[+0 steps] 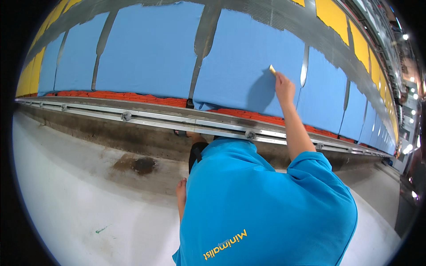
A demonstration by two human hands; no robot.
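My right hand [285, 90] reaches out over a blue fabric panel [239, 62], its fingers closed on a small pale-yellow piece [272, 69]. The piece's whitish tip is close to the cloth; whether it touches is hard to tell, and its kind cannot be made out. Under the hand, a shadow falls on the panel. Down beside my body hangs my left hand [181, 188], partly cut off by my blue shirt. It is small in view, and its fingers do not show clearly.
More blue panels [146, 48] lie in a row on a long grey table [206, 29], with yellow panels [333, 20] beyond. Red-orange material [133, 97] shows along the near edge. A metal rail [177, 122] runs between me and the panels. A dark stain [144, 166] marks the pale floor.
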